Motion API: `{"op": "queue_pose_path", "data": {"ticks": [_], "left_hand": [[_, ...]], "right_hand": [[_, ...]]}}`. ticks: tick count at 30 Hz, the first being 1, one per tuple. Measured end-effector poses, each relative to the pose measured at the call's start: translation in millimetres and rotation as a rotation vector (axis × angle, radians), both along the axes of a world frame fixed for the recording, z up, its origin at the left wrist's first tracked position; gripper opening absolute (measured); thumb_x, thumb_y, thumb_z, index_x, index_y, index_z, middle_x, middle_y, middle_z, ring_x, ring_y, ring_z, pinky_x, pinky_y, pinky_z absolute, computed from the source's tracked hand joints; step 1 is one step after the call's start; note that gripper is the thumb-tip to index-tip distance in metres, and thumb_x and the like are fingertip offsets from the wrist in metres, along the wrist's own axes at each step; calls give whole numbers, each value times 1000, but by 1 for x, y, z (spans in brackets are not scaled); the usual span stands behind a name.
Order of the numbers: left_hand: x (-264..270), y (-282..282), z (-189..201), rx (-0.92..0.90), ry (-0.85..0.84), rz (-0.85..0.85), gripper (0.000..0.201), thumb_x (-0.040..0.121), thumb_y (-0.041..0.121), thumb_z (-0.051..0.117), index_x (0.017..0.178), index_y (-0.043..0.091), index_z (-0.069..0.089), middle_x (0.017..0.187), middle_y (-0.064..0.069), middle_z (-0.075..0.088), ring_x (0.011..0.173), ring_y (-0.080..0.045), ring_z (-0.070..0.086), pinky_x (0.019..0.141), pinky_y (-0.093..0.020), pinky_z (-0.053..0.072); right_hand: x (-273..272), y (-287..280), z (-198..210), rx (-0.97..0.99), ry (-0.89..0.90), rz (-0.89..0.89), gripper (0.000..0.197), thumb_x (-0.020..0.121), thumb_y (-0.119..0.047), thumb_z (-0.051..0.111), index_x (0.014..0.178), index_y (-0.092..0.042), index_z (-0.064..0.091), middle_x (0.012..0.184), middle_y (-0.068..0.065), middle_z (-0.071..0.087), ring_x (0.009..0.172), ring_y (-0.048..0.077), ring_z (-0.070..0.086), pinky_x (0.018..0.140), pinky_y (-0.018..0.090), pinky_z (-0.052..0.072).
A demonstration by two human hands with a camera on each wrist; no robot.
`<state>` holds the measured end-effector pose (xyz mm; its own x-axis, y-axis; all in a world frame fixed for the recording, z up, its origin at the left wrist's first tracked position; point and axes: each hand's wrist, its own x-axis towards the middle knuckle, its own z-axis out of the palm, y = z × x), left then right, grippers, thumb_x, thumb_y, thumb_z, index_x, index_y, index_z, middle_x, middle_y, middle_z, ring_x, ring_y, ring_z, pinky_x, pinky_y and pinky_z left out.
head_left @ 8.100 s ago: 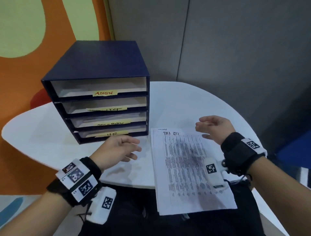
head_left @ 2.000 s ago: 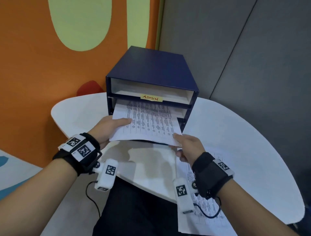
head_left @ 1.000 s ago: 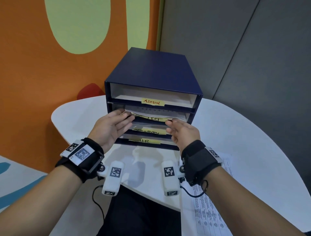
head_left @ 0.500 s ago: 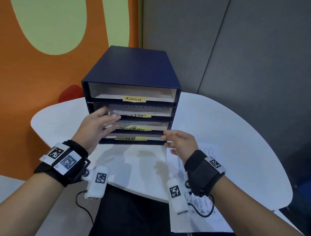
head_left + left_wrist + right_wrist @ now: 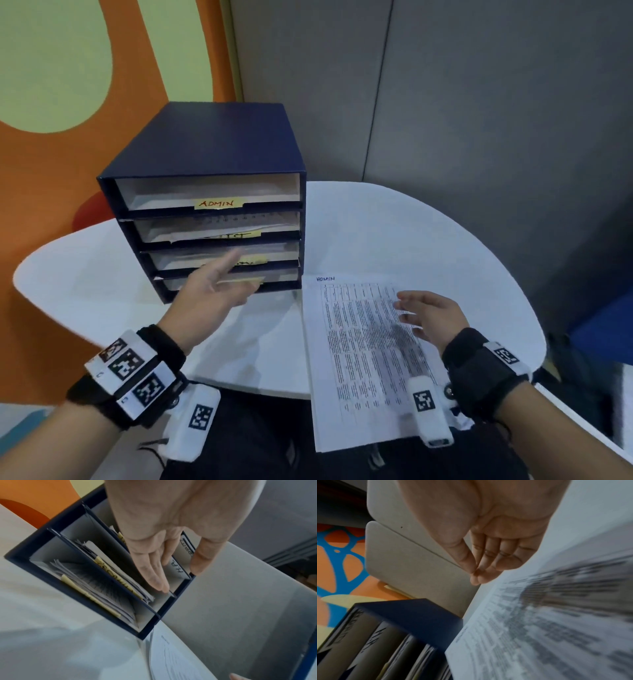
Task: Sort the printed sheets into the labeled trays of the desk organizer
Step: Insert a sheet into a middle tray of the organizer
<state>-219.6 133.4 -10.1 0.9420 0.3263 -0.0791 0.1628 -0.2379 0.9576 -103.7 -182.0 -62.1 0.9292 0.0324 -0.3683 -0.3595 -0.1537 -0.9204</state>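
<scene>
A dark blue desk organizer (image 5: 219,144) with several trays stands on the white table (image 5: 394,233). Its top tray carries a yellow ADMIN label (image 5: 219,203); the trays below hold sheets. To its right lies a stack of printed sheets (image 5: 363,359), its top sheet headed ADMIN in handwriting. My left hand (image 5: 219,287) hovers with straight fingers before the lower trays and holds nothing. My right hand (image 5: 428,315) floats just above the stack's upper right part, fingers relaxed and holding nothing. The stack (image 5: 556,615) and the organizer (image 5: 412,615) also show in the right wrist view, and the trays (image 5: 102,574) in the left wrist view.
An orange and green wall rises at the left and grey panels stand behind the table. A red rounded object (image 5: 89,212) sits behind the organizer's left side. Bare tabletop lies left of the organizer and beyond the stack.
Both hands have drawn back from the second tray, where the sheet now lies. The right hand moved right over the stack and the view turned right.
</scene>
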Motion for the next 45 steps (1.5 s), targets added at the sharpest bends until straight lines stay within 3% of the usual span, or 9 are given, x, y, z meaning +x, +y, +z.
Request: {"op": "queue_pose_path", "data": {"ticks": [6,9,11,16,19,24,29,37,45], "left_hand": [[14,-47,-32,83,298,-116,48,89,12,69,134,20,54,130,3,60,102,-15,67,80,-29,56],[34,-71,-47,140,416,-164,60,90,17,69,143,17,43,141,-6,50,119,-22,56,92,-34,52],[48,-82,-52,168,433,-159,61,90,17,68,144,15,41,137,-6,52,122,-23,53,98,-34,47],[76,-96,-61,171,381,-23,77,85,21,72,151,14,33,144,-8,52,123,-25,55,106,-41,45],[81,-104,-59,204,303,64,68,86,19,72,147,12,40,133,-8,59,109,-23,60,95,-34,48],[77,-109,-52,304,121,113,38,81,26,81,110,18,59,91,-1,67,78,-12,61,64,-22,44],[76,-112,-48,446,10,48,16,84,16,77,77,21,64,74,6,63,68,-11,57,61,-22,42],[54,-110,-48,523,59,-416,21,76,1,81,76,20,71,76,7,75,72,-3,70,66,-14,50],[65,-106,-53,583,56,-218,10,89,26,71,98,28,69,91,15,70,77,-3,66,71,-19,50]], "right_hand": [[2,-24,-34,-234,-60,23,21,87,-6,64,107,-8,65,104,8,66,80,15,59,68,23,46],[1,-21,-40,-344,-103,80,25,85,-15,66,109,-20,62,119,4,62,95,18,61,90,33,50],[-1,-18,-39,-379,-108,116,28,86,-17,63,114,-21,61,123,2,59,86,11,60,83,27,48],[-4,-14,-33,-430,-113,176,33,88,-20,62,121,-21,59,128,3,58,80,11,53,70,18,41],[-3,-15,-34,-416,-91,182,33,89,-20,60,122,-22,58,125,3,58,69,6,52,54,16,39],[-4,-16,-37,-435,-91,193,33,86,-20,61,119,-25,59,122,0,59,82,15,58,73,22,45],[-4,-14,-38,-517,-106,217,40,80,-22,64,120,-28,57,125,-1,58,91,16,59,89,30,51],[-8,-7,-40,-670,-107,337,69,66,-23,73,131,-30,49,133,-4,50,113,19,57,95,42,50],[-9,-8,-42,-815,-168,443,72,73,-26,72,138,-27,42,143,-8,39,129,15,41,107,37,34]]}}
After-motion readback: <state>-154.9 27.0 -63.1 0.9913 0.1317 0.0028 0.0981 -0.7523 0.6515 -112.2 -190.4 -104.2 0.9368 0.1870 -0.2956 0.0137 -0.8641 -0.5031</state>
